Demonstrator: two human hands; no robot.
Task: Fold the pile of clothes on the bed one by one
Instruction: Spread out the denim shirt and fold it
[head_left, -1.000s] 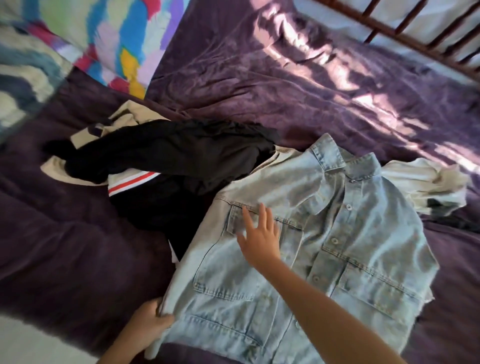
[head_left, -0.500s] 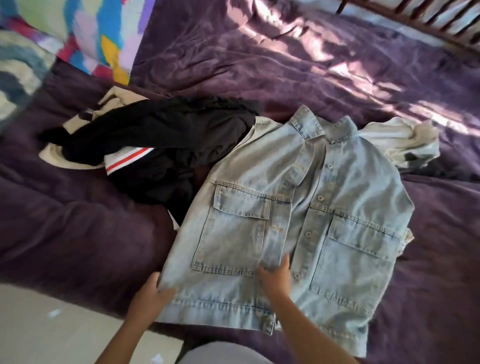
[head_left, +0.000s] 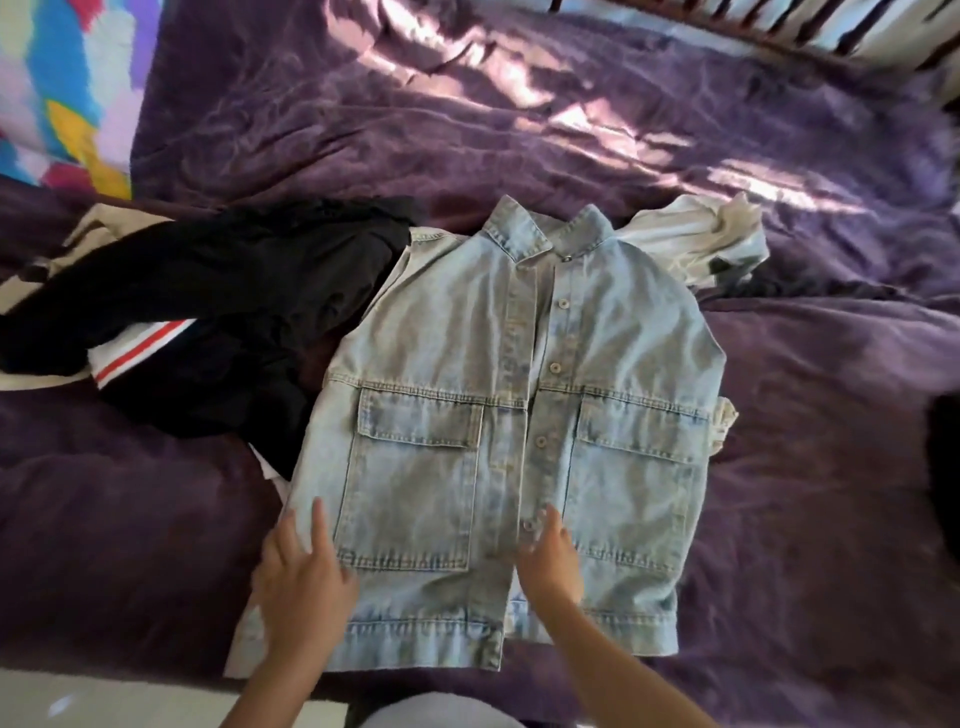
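Note:
A light blue denim jacket (head_left: 519, 415) lies front up on the purple bedspread (head_left: 805, 467), collar away from me, sleeves tucked under. My left hand (head_left: 301, 582) rests flat with straight fingers on its lower left corner. My right hand (head_left: 550, 561) presses flat on the button placket near the hem. To the left lies the pile: a black garment (head_left: 234, 291) over a white piece with red stripes (head_left: 140, 348). A pale crumpled garment (head_left: 696, 239) sticks out behind the jacket's right shoulder.
A colourful patterned pillow (head_left: 62, 88) sits at the far left corner. A slatted bed rail (head_left: 779, 21) runs along the far right. A dark object (head_left: 943, 467) shows at the right edge. The pale floor (head_left: 104, 696) lies below the bed's near edge.
The jacket has been straightened and now lies square to me. My right hand slid from the left chest pocket down to the placket near the hem. My left hand released the hem corner and lies flat.

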